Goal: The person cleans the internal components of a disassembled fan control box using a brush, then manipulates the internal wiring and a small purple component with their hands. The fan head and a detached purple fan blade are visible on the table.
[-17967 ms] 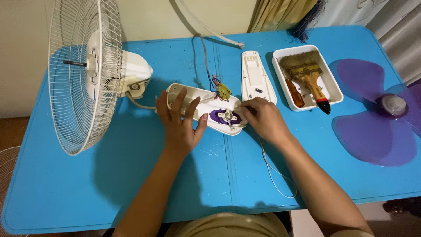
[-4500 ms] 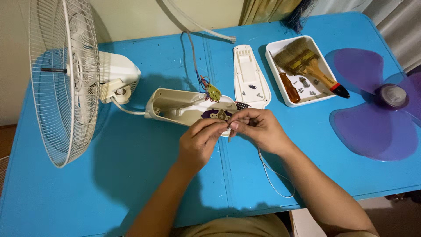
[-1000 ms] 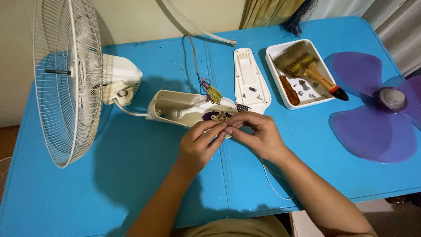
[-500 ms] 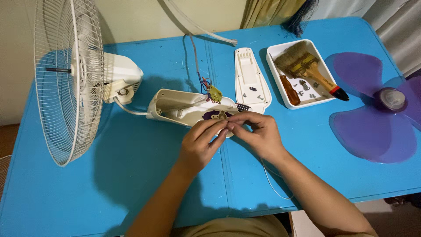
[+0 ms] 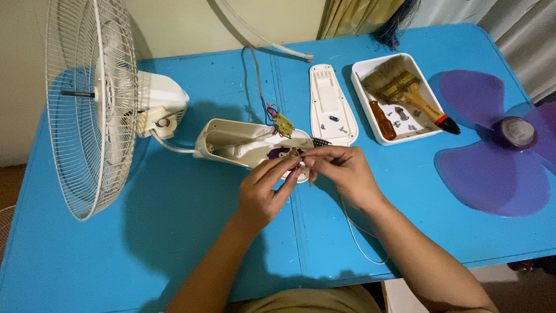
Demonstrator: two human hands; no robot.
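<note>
An opened cream fan base housing (image 5: 231, 142) lies on the blue table (image 5: 145, 232), with coloured wires and a small yellow switch part (image 5: 282, 123) at its right end. My left hand (image 5: 265, 191) and my right hand (image 5: 341, 171) meet fingertip to fingertip over the housing's right end, pinching a small part above a purple piece (image 5: 279, 153). What exactly sits between the fingers is too small to tell.
A white wire fan guard with motor head (image 5: 95, 98) stands at the left. The cream base cover (image 5: 330, 101) lies beside a white tray (image 5: 370, 119) holding a paintbrush, screwdriver and screws. A purple fan blade (image 5: 492, 156) lies at the right. A thin cord (image 5: 356, 232) runs off the front edge.
Both hands have stayed at the housing's right end with only small finger movements. Much earlier my left hand lay flat on the housing.
</note>
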